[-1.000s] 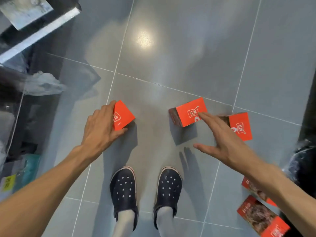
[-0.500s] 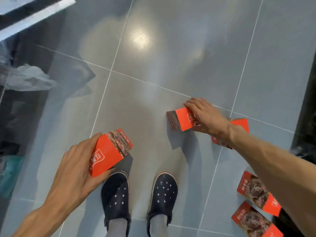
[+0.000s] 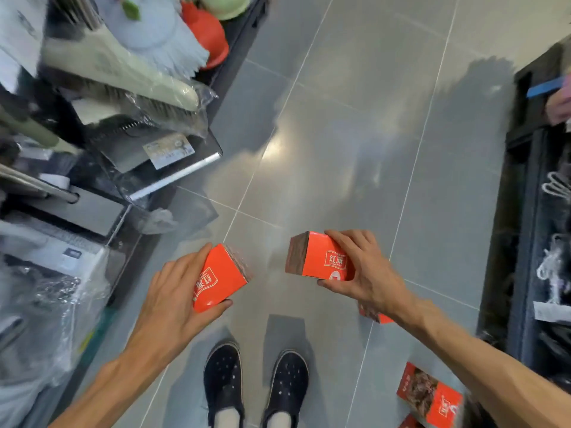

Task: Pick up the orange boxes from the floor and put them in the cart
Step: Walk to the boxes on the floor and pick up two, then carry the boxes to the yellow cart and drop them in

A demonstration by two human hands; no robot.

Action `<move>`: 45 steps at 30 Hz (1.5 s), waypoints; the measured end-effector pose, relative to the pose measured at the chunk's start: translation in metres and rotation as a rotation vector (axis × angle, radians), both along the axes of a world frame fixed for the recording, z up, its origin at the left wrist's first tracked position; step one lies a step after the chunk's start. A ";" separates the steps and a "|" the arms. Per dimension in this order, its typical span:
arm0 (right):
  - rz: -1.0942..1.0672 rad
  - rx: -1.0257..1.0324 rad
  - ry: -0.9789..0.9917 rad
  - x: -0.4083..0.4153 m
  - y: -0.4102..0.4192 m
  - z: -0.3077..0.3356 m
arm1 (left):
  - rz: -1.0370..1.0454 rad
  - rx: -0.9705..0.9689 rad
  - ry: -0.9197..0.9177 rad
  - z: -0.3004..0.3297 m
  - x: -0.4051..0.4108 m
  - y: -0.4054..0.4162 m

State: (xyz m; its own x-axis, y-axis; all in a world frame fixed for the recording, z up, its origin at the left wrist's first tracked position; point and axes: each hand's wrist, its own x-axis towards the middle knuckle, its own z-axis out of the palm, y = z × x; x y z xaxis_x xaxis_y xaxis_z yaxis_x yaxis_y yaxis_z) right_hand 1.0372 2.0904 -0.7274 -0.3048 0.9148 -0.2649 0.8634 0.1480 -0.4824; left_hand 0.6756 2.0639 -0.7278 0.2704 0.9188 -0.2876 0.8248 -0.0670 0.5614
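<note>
1. A grey tiled floor [image 3: 355, 125] runs between a shelf of wrapped brooms [image 3: 123, 75] on the left and a dark rack [image 3: 537, 230] on the right.
2. Dark perforated shoes [image 3: 256, 384] stand on the floor at the bottom centre.
3. More orange boxes lie on the floor at lower right: one [image 3: 429, 393] near the right forearm, another [image 3: 375, 316] mostly hidden under the right wrist.
4. The left hand [image 3: 173, 298] grips an orange box [image 3: 217, 279], fingers and thumb curled round it, lifted above the floor.
5. The right hand [image 3: 367, 273] grips a second orange box [image 3: 321, 257] the same way, level with the first and apart from it.
6. No cart can be made out in view.
</note>
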 end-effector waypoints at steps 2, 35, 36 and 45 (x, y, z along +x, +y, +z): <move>-0.030 0.064 0.046 -0.016 0.011 0.072 | 0.034 0.059 -0.021 0.064 -0.002 0.012; 1.461 0.346 0.496 -0.402 -0.255 0.677 | 1.544 0.534 0.464 0.652 -0.027 -0.541; 1.527 0.330 0.505 -0.414 -0.288 0.681 | 1.619 0.522 0.494 0.655 -0.020 -0.573; 1.995 0.230 0.560 -0.470 -0.611 0.693 | 2.064 0.361 0.683 0.676 0.066 -0.845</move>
